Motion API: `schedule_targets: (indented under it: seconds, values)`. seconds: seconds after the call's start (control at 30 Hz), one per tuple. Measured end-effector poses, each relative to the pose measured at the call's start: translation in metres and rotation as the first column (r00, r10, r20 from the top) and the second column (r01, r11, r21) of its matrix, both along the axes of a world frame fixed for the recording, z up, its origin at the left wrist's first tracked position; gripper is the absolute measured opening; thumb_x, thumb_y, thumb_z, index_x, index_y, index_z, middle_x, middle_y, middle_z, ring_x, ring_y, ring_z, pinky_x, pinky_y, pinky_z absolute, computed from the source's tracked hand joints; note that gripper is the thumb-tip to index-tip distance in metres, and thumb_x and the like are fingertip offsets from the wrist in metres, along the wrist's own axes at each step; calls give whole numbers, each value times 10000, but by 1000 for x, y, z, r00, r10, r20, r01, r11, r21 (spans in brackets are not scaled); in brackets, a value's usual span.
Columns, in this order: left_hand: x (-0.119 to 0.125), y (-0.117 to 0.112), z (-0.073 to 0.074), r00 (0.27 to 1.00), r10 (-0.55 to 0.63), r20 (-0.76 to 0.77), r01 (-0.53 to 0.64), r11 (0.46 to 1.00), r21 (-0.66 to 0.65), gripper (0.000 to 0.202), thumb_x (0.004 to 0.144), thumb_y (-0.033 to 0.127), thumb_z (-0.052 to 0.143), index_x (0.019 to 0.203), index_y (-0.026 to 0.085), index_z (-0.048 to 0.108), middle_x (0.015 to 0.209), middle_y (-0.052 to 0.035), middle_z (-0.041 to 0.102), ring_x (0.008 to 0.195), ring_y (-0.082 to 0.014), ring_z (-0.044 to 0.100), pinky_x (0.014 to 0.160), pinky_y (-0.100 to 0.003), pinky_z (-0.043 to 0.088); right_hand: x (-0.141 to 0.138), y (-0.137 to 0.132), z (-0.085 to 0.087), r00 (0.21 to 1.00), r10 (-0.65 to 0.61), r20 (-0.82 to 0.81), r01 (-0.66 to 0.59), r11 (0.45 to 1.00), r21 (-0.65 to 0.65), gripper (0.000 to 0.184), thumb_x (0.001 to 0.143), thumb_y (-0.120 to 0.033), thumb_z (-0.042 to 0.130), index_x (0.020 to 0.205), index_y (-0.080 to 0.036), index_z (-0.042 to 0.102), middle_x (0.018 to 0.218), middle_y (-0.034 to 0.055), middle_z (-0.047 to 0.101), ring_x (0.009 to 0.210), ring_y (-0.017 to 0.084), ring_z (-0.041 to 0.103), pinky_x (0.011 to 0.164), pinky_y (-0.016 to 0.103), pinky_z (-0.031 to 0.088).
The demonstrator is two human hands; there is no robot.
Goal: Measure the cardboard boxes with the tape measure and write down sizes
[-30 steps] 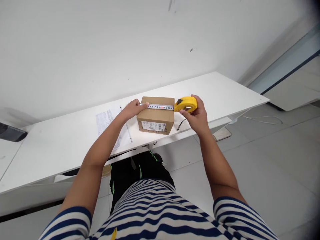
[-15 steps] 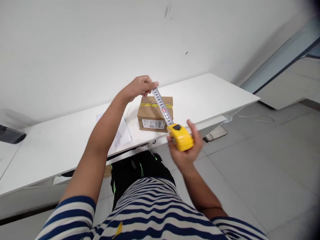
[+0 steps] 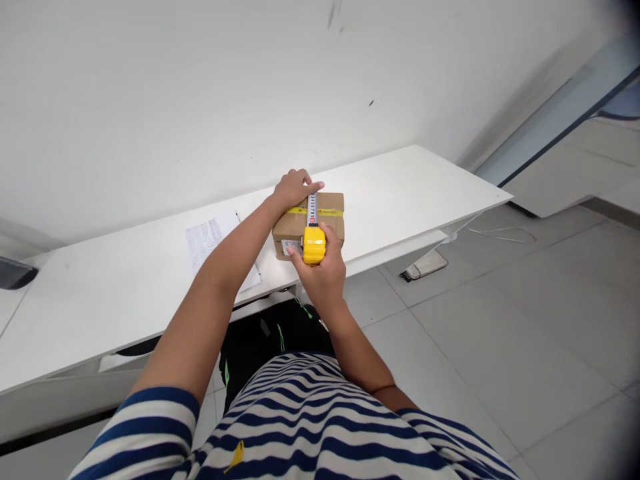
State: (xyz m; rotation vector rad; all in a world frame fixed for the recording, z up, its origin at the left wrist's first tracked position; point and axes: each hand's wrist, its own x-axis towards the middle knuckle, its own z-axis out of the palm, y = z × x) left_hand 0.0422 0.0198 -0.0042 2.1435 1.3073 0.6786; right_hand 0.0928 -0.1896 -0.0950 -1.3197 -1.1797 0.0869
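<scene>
A cardboard box (image 3: pixel 330 202) with yellow tape across its top and a white label on its front sits near the table's front edge. My right hand (image 3: pixel 323 273) is closed around the yellow case of a tape measure (image 3: pixel 315 245), close to the box's front. The numbered blade runs from the case over the box top to the far edge. There my left hand (image 3: pixel 295 188) pinches the blade's end between thumb and fingers. The end of the blade itself is hidden under the left thumb.
On the white table (image 3: pixel 400 193), printed sheets of paper (image 3: pixel 203 241) lie left of the box. A dark object (image 3: pixel 16 273) stands at the far left. The wall (image 3: pixel 200 100) rises behind the table, and a cable (image 3: pixel 505 232) trails on the floor at right.
My right hand has brought the tape case left and up to the box's front, shortening the exposed blade. The blade now lies along the box top instead of slanting; my left hand moved slightly right.
</scene>
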Motion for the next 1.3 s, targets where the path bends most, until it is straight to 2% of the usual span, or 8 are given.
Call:
schedule_targets:
  seconds: [0.13,0.4,0.7,0.87,1.0,1.1,1.2,1.3]
  values:
    - [2,-2,-1,994,-56,-97,56,998,-10,410,934,577,693,789,222,547,907,-54,655,839,-211,558,761,-341,356,0,4,2,1000,7,17,-7,1000,-25,838,854,-594,830,1533,-296,440,1435,172,663,1294,341,716,957,504,694]
    - [1,-5,0,992,-119,-40,120,993,15,433,932,458,729,701,228,443,763,-10,578,716,-170,470,690,-340,303,5,12,4,999,15,32,-15,1000,-5,883,816,-697,837,1509,-318,442,1428,155,647,1304,345,695,984,522,679]
    - [4,-8,2,990,-85,-112,86,996,5,478,1010,481,635,645,215,478,736,-36,574,725,-187,489,715,-355,313,7,16,-1,995,56,79,-60,997,50,828,896,-601,799,1568,-309,413,1429,164,652,1355,340,674,1049,533,665]
    - [-4,-63,26,993,-20,120,-18,953,301,450,1061,442,585,687,220,470,835,-59,609,880,-221,543,829,-362,392,20,16,-6,982,102,159,-131,974,183,718,989,-433,704,1630,-329,397,1536,172,623,1473,344,613,1206,603,566]
    - [-20,-125,52,976,-107,189,54,963,265,446,1035,546,624,733,225,560,854,-61,641,916,-227,590,880,-369,444,28,8,-6,993,44,105,-76,945,319,767,979,-362,719,1666,-376,378,1524,154,636,1430,345,644,1175,628,579]
    - [-25,-137,55,979,-142,149,100,961,259,474,1060,612,526,821,222,649,939,-82,694,1006,-250,638,958,-394,471,28,-1,-9,998,-8,62,-18,915,403,732,959,-395,757,1620,-359,444,1467,157,658,1386,347,665,1156,631,586]
    - [-26,-118,39,979,-193,-65,202,953,226,500,996,680,574,1128,219,716,1286,-133,724,1288,-331,612,1147,-481,448,29,-9,-17,998,-53,-29,60,908,414,671,940,-475,768,1526,-311,483,1428,156,638,1360,334,667,1125,626,602]
    - [-39,-99,17,913,-235,-334,299,942,155,941,736,749,818,1469,201,601,1596,-197,577,1509,-442,471,1296,-600,325,36,-14,-22,974,-19,-225,107,918,383,625,899,-518,797,1378,-284,472,1387,123,602,1317,284,672,1095,562,619]
